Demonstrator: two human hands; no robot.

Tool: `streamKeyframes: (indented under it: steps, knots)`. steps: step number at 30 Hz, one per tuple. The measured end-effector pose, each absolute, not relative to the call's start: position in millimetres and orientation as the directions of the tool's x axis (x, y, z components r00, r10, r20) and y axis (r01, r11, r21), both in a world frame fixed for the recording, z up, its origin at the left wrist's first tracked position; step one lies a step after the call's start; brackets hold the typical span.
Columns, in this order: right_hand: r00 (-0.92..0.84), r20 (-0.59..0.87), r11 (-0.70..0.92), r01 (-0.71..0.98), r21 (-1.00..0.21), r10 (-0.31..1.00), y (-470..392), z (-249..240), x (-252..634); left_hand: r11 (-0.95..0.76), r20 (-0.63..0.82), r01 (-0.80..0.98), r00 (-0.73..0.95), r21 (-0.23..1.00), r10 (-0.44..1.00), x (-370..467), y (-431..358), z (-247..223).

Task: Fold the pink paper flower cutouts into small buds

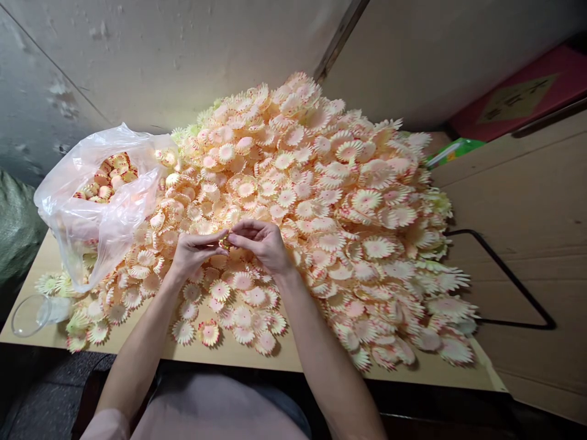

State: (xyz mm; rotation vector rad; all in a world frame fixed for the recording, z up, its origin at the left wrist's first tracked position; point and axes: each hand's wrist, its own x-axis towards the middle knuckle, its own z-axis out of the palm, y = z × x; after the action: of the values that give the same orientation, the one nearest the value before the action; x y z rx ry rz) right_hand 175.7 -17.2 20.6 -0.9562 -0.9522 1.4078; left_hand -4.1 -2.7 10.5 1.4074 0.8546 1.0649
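Note:
Both hands meet over the front of a big heap of pale, fringed artificial flower pieces (321,201) with pink edges. My left hand (195,250) pinches a small yellowish-red flower piece (224,242) between thumb and fingers. From the other side, my right hand (261,244) closes its thumb and forefinger on the same piece. The fingers hide much of its shape. Below the hands, a deeper yellow-and-red flower piece (209,333) lies near the table's front edge among loose pale ones.
A clear plastic bag (105,214) at the left holds several curled flower pieces (110,177). A transparent cup (34,315) lies on the table (293,362) at front left. On the right stand a cardboard box (527,244) and a black metal bar (509,275). A wall rises behind.

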Motion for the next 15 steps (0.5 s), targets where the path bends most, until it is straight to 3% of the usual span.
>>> streamKeyframes:
  steps: [15]
  knots:
    - [-0.053,-0.027,-0.044,-0.339,-0.940,0.998,-16.3,19.9,178.1,-0.100,0.122,-0.079,0.349,0.992,0.929,-2.4,-3.9,13.8]
